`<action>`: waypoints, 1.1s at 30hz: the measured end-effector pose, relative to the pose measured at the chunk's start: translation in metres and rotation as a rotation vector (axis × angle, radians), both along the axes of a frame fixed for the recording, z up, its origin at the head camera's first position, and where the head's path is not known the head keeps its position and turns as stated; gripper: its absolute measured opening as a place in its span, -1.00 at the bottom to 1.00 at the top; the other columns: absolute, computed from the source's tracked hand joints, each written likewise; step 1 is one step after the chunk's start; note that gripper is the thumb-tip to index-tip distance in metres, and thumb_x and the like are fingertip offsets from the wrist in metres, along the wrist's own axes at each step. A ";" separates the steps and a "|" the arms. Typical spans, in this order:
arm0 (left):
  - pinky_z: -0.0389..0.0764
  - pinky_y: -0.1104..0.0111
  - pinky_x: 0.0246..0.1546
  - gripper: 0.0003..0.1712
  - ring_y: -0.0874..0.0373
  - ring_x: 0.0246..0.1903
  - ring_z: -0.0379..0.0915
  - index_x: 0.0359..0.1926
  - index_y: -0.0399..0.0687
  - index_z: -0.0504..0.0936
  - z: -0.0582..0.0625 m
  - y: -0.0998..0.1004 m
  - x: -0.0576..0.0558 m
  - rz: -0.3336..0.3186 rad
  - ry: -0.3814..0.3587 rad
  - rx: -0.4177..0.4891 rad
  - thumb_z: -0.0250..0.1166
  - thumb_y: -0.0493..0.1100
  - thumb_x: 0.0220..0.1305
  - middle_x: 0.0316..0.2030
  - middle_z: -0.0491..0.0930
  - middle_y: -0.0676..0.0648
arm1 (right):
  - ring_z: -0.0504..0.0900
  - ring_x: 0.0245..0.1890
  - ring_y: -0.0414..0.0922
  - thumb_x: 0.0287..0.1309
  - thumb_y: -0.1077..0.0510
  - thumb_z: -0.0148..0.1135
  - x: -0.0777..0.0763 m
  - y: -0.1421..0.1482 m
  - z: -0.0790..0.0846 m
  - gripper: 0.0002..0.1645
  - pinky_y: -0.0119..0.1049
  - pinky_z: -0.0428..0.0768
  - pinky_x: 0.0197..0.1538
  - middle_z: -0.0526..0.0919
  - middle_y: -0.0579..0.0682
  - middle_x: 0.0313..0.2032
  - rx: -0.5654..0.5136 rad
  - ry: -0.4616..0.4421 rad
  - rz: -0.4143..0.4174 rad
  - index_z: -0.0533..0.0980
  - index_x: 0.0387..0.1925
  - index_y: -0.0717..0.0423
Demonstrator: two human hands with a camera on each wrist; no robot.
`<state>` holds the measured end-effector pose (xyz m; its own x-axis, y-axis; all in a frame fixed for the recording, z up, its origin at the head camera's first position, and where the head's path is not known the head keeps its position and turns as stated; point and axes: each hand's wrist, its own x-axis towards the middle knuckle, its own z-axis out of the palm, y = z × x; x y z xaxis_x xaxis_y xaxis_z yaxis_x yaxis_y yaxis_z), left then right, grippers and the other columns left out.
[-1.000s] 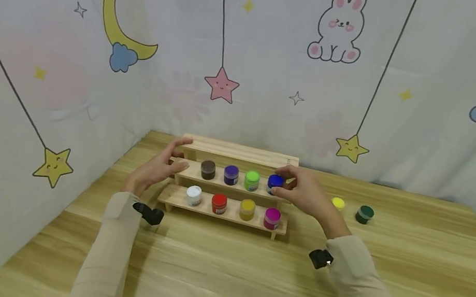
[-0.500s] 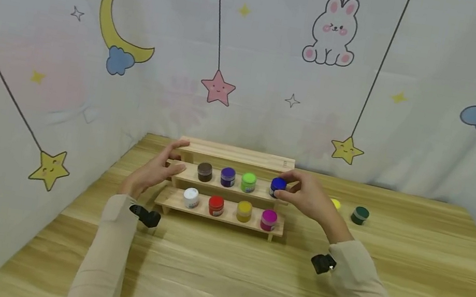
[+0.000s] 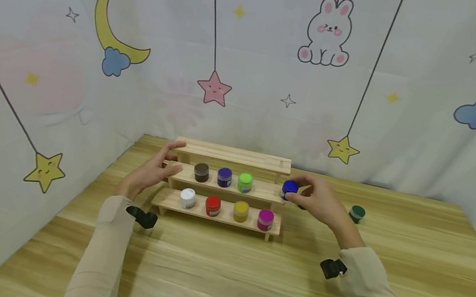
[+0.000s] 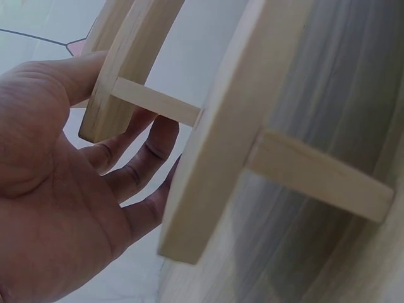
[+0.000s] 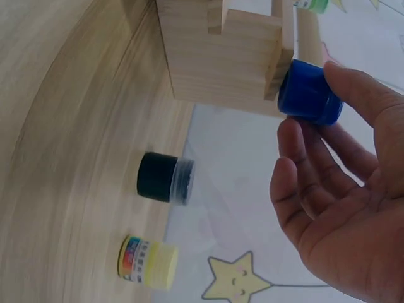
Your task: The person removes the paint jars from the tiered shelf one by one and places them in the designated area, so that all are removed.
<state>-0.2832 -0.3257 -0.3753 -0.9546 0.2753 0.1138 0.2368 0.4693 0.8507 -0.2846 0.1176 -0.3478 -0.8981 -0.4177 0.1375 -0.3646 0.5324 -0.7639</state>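
Observation:
My right hand (image 3: 321, 202) pinches a blue paint jar (image 3: 290, 190) between thumb and fingers at the right end of the middle shelf. In the right wrist view the blue jar (image 5: 309, 93) overlaps the board's end and sticks out past it. My left hand (image 3: 150, 171) grips the left end of the three-tier wooden rack (image 3: 233, 155); in the left wrist view its thumb lies over a board and its fingers curl behind. Brown (image 3: 201, 172), purple (image 3: 224, 177) and light green (image 3: 245, 182) jars stand on the middle shelf.
White (image 3: 187, 198), red (image 3: 212, 206), dark yellow (image 3: 240, 211) and magenta (image 3: 265, 220) jars stand on the bottom shelf. Right of the rack are a dark jar (image 5: 158, 177), a yellow jar (image 5: 147, 262) and a dark green jar (image 3: 356, 214). A patterned curtain (image 3: 247, 118) hangs behind.
My right hand has moved the blue jar rightward, away from the light green jar to the shelf's right end. My left hand keeps its grip on the rack. The head view has shifted slightly.

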 end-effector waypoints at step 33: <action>0.48 0.01 -0.03 -0.26 -0.28 0.17 0.26 0.57 0.17 -0.05 0.000 -0.001 -0.004 -0.014 0.036 0.008 0.09 -0.14 0.55 0.36 0.09 -0.40 | 0.65 -0.26 -0.09 0.19 0.12 0.44 0.002 0.044 -0.029 -0.59 -0.22 0.59 -0.27 0.64 0.12 -0.12 0.169 -0.025 0.019 0.57 -0.01 0.26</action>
